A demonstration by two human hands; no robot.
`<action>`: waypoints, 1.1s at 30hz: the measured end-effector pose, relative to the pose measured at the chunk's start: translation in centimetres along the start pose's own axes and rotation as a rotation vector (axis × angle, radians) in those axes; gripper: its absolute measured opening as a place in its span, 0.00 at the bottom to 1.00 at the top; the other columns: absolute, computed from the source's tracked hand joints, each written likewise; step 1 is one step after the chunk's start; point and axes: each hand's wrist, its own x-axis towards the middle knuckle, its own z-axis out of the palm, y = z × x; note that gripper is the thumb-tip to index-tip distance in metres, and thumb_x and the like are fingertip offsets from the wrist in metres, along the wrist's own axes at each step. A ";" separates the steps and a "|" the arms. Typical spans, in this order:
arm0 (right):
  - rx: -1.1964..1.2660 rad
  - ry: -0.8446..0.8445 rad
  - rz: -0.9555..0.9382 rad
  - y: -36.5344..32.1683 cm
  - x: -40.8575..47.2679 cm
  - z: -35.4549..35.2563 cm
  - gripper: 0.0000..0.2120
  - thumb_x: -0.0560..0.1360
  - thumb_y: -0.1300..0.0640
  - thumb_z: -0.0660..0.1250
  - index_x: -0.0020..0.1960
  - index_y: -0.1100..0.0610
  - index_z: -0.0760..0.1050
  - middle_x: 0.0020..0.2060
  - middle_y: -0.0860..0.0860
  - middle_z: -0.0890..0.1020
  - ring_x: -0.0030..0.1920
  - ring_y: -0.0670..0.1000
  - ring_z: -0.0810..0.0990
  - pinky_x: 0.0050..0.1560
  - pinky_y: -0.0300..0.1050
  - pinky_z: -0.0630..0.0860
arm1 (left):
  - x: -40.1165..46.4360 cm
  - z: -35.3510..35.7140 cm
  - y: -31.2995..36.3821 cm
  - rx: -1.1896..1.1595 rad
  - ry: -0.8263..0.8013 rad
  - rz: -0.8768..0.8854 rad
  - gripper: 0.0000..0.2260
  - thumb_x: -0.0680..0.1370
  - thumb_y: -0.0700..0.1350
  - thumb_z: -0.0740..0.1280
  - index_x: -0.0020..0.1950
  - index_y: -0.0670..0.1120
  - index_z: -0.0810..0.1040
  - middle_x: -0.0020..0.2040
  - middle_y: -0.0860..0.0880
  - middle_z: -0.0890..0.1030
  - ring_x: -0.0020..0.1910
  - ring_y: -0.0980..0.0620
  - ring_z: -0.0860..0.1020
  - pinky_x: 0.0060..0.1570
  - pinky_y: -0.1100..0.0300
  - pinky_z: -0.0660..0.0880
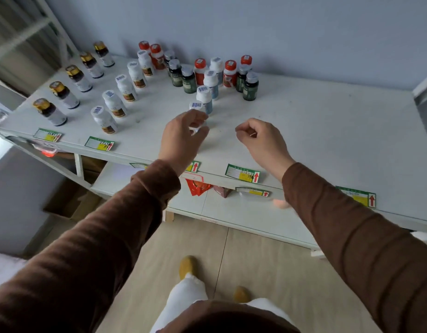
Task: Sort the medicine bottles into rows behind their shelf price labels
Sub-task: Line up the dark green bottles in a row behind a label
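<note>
Spanning the view beneath both hands, a white shelf (315, 131) carries every bottle on its top. Beyond and to the left of the left hand (183, 135) run two rows: five gold-capped bottles (63, 94) farthest out, then five white bottles with brown labels (125, 88) nearer in. Beyond both hands, by the wall, stands an unsorted cluster (207, 73) of red-capped, dark green and white bottles. From it a short line of white bottles with blue labels (204, 97) leads down to the left hand, whose curled fingers grip the nearest one, the held bottle (196, 109), upright on the shelf. Just right of it, the right hand (258, 138) hovers with fingers curled, holding nothing. Along the shelf edge, below the wrists, sit green price labels (242, 173).
</note>
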 end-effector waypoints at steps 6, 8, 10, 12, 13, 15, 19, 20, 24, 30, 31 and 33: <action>-0.058 0.018 -0.095 -4.6 6.1 2.1 0.07 0.77 0.53 0.66 0.52 0.53 0.79 0.43 0.44 0.81 0.42 0.45 0.77 0.44 0.40 0.71 | 6.0 -3.9 -4.3 -0.007 0.018 -0.023 0.10 0.76 0.42 0.71 0.57 0.45 0.81 0.49 0.52 0.82 0.49 0.53 0.81 0.53 0.61 0.78; -0.102 0.012 -0.106 -6.0 8.6 3.4 0.08 0.77 0.53 0.65 0.54 0.53 0.79 0.47 0.45 0.82 0.46 0.45 0.78 0.46 0.40 0.73 | 8.2 -4.9 -6.7 0.015 0.003 -0.052 0.11 0.76 0.43 0.71 0.58 0.44 0.81 0.51 0.50 0.83 0.50 0.52 0.81 0.53 0.62 0.77; -0.135 0.008 -0.118 -7.2 11.1 4.9 0.10 0.77 0.53 0.65 0.56 0.53 0.78 0.49 0.46 0.82 0.48 0.46 0.78 0.51 0.44 0.75 | 10.3 -5.7 -9.1 0.023 -0.045 -0.078 0.12 0.76 0.44 0.72 0.59 0.43 0.80 0.52 0.48 0.83 0.51 0.51 0.81 0.55 0.59 0.77; -0.173 0.013 -0.142 -8.4 13.6 6.6 0.11 0.77 0.54 0.65 0.58 0.54 0.78 0.48 0.46 0.80 0.47 0.46 0.77 0.54 0.47 0.76 | 12.5 -6.0 -11.6 0.016 -0.102 -0.107 0.13 0.76 0.44 0.72 0.60 0.43 0.80 0.54 0.47 0.82 0.52 0.50 0.81 0.56 0.57 0.78; -0.208 0.016 -0.156 -8.9 14.8 7.5 0.12 0.77 0.55 0.65 0.59 0.54 0.78 0.49 0.47 0.79 0.47 0.46 0.76 0.53 0.47 0.76 | 13.5 -6.0 -12.8 0.011 -0.131 -0.120 0.14 0.76 0.44 0.72 0.60 0.43 0.79 0.54 0.47 0.82 0.52 0.50 0.81 0.56 0.57 0.78; -0.312 0.010 -0.168 -9.6 17.3 9.1 0.14 0.77 0.55 0.65 0.61 0.54 0.77 0.55 0.50 0.79 0.50 0.47 0.76 0.48 0.41 0.70 | 15.6 -5.8 -15.0 0.011 -0.189 -0.141 0.15 0.75 0.45 0.73 0.61 0.44 0.79 0.55 0.48 0.81 0.52 0.51 0.80 0.55 0.59 0.77; -0.462 -0.028 -0.139 -9.9 21.2 11.7 0.18 0.78 0.57 0.63 0.67 0.53 0.73 0.63 0.54 0.75 0.61 0.54 0.75 0.56 0.44 0.68 | 19.0 -4.4 -18.3 0.004 -0.303 -0.175 0.18 0.75 0.48 0.73 0.63 0.45 0.77 0.58 0.48 0.80 0.54 0.51 0.80 0.55 0.58 0.77; -0.493 -0.042 -0.132 -9.9 22.1 12.2 0.18 0.78 0.57 0.63 0.68 0.54 0.73 0.65 0.55 0.74 0.63 0.56 0.74 0.59 0.45 0.68 | 19.7 -3.8 -18.9 0.001 -0.326 -0.179 0.19 0.75 0.48 0.73 0.64 0.45 0.76 0.59 0.48 0.80 0.55 0.50 0.79 0.57 0.57 0.77; -0.657 -0.094 -0.131 -10.0 25.2 13.7 0.20 0.78 0.60 0.63 0.69 0.58 0.70 0.66 0.58 0.71 0.64 0.60 0.73 0.61 0.50 0.70 | 22.7 -1.3 -20.5 -0.016 -0.383 -0.195 0.24 0.75 0.49 0.73 0.69 0.45 0.73 0.62 0.47 0.78 0.59 0.49 0.77 0.59 0.57 0.75; -0.784 -0.129 -0.141 -9.6 29.0 15.1 0.19 0.76 0.67 0.61 0.67 0.62 0.71 0.64 0.59 0.72 0.61 0.60 0.73 0.58 0.50 0.70 | 26.2 1.8 -21.1 -0.001 -0.396 -0.183 0.24 0.75 0.48 0.72 0.69 0.43 0.72 0.63 0.45 0.78 0.62 0.47 0.76 0.57 0.61 0.70; -0.802 -0.148 -0.146 -9.4 29.5 15.3 0.19 0.76 0.67 0.62 0.67 0.62 0.71 0.63 0.59 0.72 0.61 0.61 0.74 0.57 0.49 0.70 | 26.5 2.3 -21.2 0.002 -0.398 -0.182 0.24 0.75 0.47 0.72 0.69 0.42 0.73 0.63 0.45 0.78 0.61 0.46 0.77 0.56 0.61 0.70; -0.837 -0.197 -0.152 -9.1 30.2 15.8 0.19 0.76 0.68 0.62 0.66 0.62 0.70 0.63 0.60 0.71 0.59 0.62 0.75 0.55 0.51 0.71 | 26.9 3.2 -21.4 0.011 -0.410 -0.193 0.23 0.75 0.47 0.71 0.69 0.42 0.73 0.62 0.44 0.79 0.61 0.45 0.77 0.56 0.61 0.70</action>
